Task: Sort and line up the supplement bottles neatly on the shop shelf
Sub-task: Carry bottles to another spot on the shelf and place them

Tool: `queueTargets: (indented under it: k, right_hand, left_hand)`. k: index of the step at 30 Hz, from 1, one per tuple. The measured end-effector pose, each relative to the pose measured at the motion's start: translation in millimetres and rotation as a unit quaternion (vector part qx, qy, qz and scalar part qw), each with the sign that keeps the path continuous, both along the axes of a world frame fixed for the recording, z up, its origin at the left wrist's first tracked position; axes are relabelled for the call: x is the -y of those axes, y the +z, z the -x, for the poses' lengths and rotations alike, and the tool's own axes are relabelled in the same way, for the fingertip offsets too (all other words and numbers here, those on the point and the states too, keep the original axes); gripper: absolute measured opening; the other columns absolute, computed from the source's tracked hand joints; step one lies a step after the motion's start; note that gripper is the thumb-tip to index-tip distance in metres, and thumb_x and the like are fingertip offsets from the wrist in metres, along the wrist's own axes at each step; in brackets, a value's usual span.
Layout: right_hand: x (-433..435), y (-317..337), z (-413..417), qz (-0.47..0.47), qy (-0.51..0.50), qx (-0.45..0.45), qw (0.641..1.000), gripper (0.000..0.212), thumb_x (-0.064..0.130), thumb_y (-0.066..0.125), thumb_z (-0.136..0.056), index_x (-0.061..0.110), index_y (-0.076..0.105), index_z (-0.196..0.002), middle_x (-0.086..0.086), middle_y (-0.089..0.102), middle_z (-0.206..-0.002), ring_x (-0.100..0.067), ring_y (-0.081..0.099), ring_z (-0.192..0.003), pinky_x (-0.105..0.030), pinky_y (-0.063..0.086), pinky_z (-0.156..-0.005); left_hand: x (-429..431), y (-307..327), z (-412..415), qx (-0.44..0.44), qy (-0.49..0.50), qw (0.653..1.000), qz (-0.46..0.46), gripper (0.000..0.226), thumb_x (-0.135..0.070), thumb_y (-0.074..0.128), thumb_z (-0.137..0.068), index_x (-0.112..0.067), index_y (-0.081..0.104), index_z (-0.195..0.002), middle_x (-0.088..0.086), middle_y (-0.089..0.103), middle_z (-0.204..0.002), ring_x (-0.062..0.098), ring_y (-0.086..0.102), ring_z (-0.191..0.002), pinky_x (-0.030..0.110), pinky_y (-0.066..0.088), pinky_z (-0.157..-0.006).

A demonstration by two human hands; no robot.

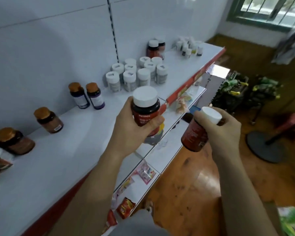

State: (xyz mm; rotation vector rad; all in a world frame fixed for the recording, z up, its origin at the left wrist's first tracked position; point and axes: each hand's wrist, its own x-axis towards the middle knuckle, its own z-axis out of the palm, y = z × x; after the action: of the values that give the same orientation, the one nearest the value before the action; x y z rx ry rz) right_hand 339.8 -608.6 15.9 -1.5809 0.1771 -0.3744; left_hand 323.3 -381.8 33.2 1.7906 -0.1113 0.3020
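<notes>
My left hand (pixel 131 128) grips a dark red-labelled bottle with a white cap (pixel 145 106), upright over the front edge of the white shelf (pixel 61 159). My right hand (pixel 223 132) holds a second red bottle with a white cap (pixel 197 132), tilted, out in front of the shelf. Two matching red bottles (pixel 155 48) stand at the back of the shelf. A cluster of several grey white-capped bottles (pixel 136 74) stands in the middle. Two purple-labelled bottles with orange caps (pixel 87 96) and brown bottles (pixel 48 120) stand to the left.
Several small white bottles (pixel 189 46) sit at the shelf's far end. A lower shelf (pixel 160 159) carries sachets and packets. Right of the shelving, on the wooden floor, are a round stand base (pixel 264 147) and a dark crate of green items (pixel 235 89).
</notes>
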Motion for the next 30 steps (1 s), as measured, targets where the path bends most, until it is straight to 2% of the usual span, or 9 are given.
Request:
queueTargets:
  k: [3, 6, 9, 12, 14, 17, 21, 25, 30]
  right_hand:
    - [17, -9, -64, 0.007, -0.009, -0.006, 1.0, 0.02, 0.026, 0.087, -0.078, 0.025, 0.075, -0.094, 0.007, 0.072, -0.087, -0.005, 0.067, -0.079, -0.021, 0.052, -0.067]
    - [33, -5, -134, 0.036, -0.015, 0.004, 0.999, 0.028, 0.029, 0.086, -0.079, 0.02, 0.075, -0.103, 0.0, 0.072, -0.095, -0.007, 0.067, -0.081, -0.02, 0.051, -0.067]
    - [52, 11, -200, 0.077, -0.011, 0.01, 0.997, 0.028, 0.034, 0.085, -0.078, 0.023, 0.075, -0.102, -0.002, 0.071, -0.099, -0.01, 0.068, -0.086, -0.025, 0.055, -0.07]
    - [68, 28, -260, 0.099, -0.01, 0.021, 0.995, 0.031, 0.042, 0.083, -0.078, 0.024, 0.075, -0.102, -0.003, 0.071, -0.103, -0.018, 0.068, -0.094, -0.033, 0.057, -0.076]
    - [72, 34, -296, 0.087, -0.009, 0.027, 0.996, 0.025, 0.035, 0.082, -0.081, 0.021, 0.075, -0.099, 0.004, 0.073, -0.093, -0.011, 0.069, -0.087, -0.025, 0.056, -0.07]
    - [69, 30, -355, 0.064, 0.006, 0.038, 0.997, 0.021, 0.03, 0.082, -0.083, 0.019, 0.075, -0.099, 0.009, 0.072, -0.085, -0.003, 0.069, -0.08, -0.015, 0.052, -0.065]
    - [57, 15, -447, 0.123, 0.071, 0.024, 0.99, 0.036, 0.048, 0.084, -0.075, 0.024, 0.074, -0.101, 0.007, 0.073, -0.095, -0.01, 0.07, -0.088, -0.031, 0.06, -0.075]
    - [32, 5, -524, 0.281, 0.213, 0.066, 0.933, 0.049, 0.053, 0.087, -0.067, 0.024, 0.071, -0.104, 0.014, 0.064, -0.095, -0.008, 0.059, -0.087, -0.015, 0.045, -0.072]
    - [11, -3, -587, 0.35, 0.344, 0.072, 0.868, 0.064, 0.048, 0.089, -0.061, 0.03, 0.066, -0.118, 0.005, 0.056, -0.11, -0.012, 0.055, -0.099, -0.023, 0.039, -0.083]
  left_hand:
    - [13, -5, -62, 0.011, 0.004, 1.0, 0.012, 0.055, -0.046, 0.084, -0.078, -0.038, 0.051, -0.122, -0.034, 0.066, -0.11, -0.007, 0.064, -0.107, 0.008, 0.048, -0.085]
    - [25, -5, -136, 0.023, -0.007, 0.999, 0.039, 0.055, -0.032, 0.077, -0.088, -0.029, 0.044, -0.132, -0.021, 0.065, -0.117, -0.006, 0.063, -0.108, 0.009, 0.047, -0.087]
    - [38, 10, -211, 0.038, -0.029, 0.998, 0.029, 0.054, -0.027, 0.069, -0.091, -0.019, 0.038, -0.135, -0.018, 0.062, -0.119, 0.0, 0.062, -0.111, 0.017, 0.049, -0.093]
    - [45, 25, -284, 0.064, -0.018, 0.997, 0.031, 0.056, -0.028, 0.07, -0.092, -0.014, 0.037, -0.134, -0.013, 0.063, -0.125, 0.014, 0.063, -0.118, 0.04, 0.051, -0.104]
    - [46, 32, -324, 0.069, 0.007, 0.997, 0.035, 0.056, -0.029, 0.073, -0.091, -0.014, 0.037, -0.132, -0.001, 0.062, -0.128, 0.021, 0.064, -0.119, 0.051, 0.051, -0.105]
    - [46, 38, -375, 0.062, 0.056, 0.996, 0.014, 0.062, -0.027, 0.08, -0.084, -0.021, 0.039, -0.129, 0.0, 0.06, -0.127, 0.016, 0.064, -0.117, 0.046, 0.052, -0.105]
    - [51, 30, -427, 0.015, 0.107, 0.991, -0.084, 0.065, -0.034, 0.086, -0.072, -0.023, 0.046, -0.123, -0.008, 0.061, -0.119, 0.013, 0.063, -0.11, 0.044, 0.054, -0.099]
    - [67, 8, -455, -0.03, 0.191, 0.945, -0.263, 0.066, -0.035, 0.087, -0.072, -0.024, 0.047, -0.124, -0.003, 0.06, -0.12, 0.018, 0.057, -0.108, 0.035, 0.049, -0.088]
    - [73, -7, -480, -0.145, 0.239, 0.894, -0.351, 0.066, -0.028, 0.086, -0.074, -0.03, 0.047, -0.128, -0.002, 0.048, -0.124, 0.022, 0.055, -0.11, 0.029, 0.036, -0.079]
